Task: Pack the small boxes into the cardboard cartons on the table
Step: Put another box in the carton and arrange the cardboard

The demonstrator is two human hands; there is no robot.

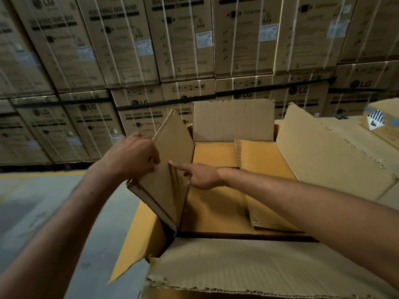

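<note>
Far wall, stacked boxes: "LG" logo and "WASHING MACHINE" in black, repeated row after row. Handling pictograms along the top edge of the lower row. White stickers on upper boxes, print too small to read. Far right, another box bears a black-striped diamond label, no words legible. Printed strip inside the open carton: unreadable.

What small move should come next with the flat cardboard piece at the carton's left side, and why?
Probably slide the flat cardboard piece down along the left wall of the carton. The left hand grips its upper edge, the right hand touches its face with one fingertip, and its lower end sits tilted inside the opening.
</note>
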